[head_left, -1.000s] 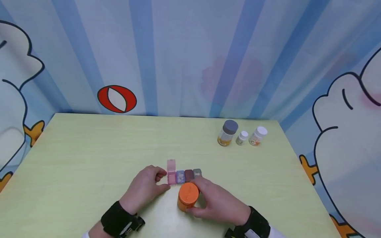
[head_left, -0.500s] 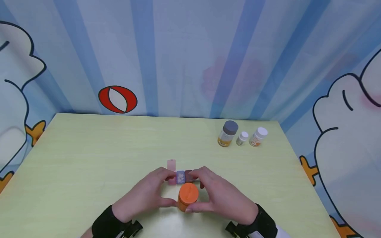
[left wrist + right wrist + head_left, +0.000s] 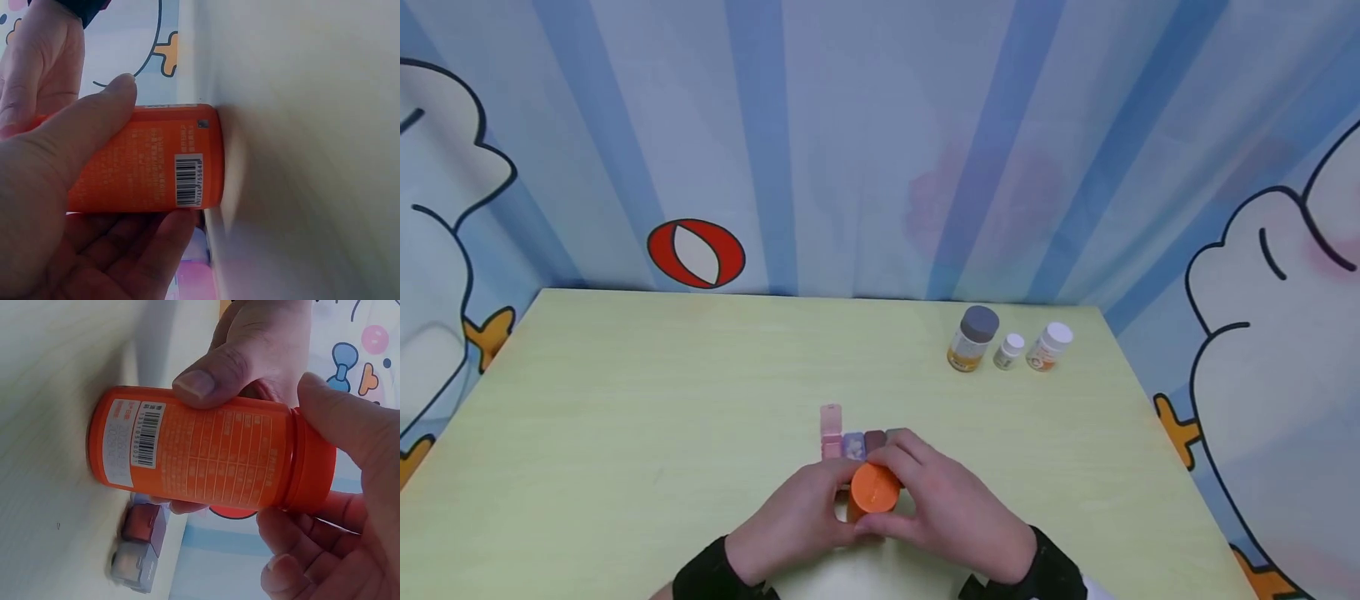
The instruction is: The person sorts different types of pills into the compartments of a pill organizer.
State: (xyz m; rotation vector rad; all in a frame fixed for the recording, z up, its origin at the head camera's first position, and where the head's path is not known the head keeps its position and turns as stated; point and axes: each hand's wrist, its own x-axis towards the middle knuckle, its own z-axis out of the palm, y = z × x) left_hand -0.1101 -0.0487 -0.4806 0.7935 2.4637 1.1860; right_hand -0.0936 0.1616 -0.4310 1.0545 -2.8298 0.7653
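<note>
An orange pill bottle (image 3: 212, 450) stands upright on the table with its orange cap (image 3: 875, 488) on. My left hand (image 3: 797, 512) holds the bottle's body, thumb on the near side and fingers on the far side. Higher up, my right hand (image 3: 951, 510) grips the cap between thumb and curled fingers. Just behind the bottle lies a row of small coloured pill box compartments. The pink compartment (image 3: 831, 448) has its lid raised; the purple one (image 3: 853, 446) and dark red one (image 3: 875, 440) are shut. My right hand partly covers the grey compartment (image 3: 133, 565).
At the back right of the table (image 3: 662, 375) stand a clear bottle with a grey lid (image 3: 973, 337), a tiny white-capped bottle (image 3: 1009, 351) and a white bottle (image 3: 1049, 346). A printed blue-striped curtain (image 3: 865, 150) rises along the table's back edge.
My left hand has moved from beside the pink compartment to the right and closer, and now holds the orange bottle. The right hand has shifted its hold up onto the cap.
</note>
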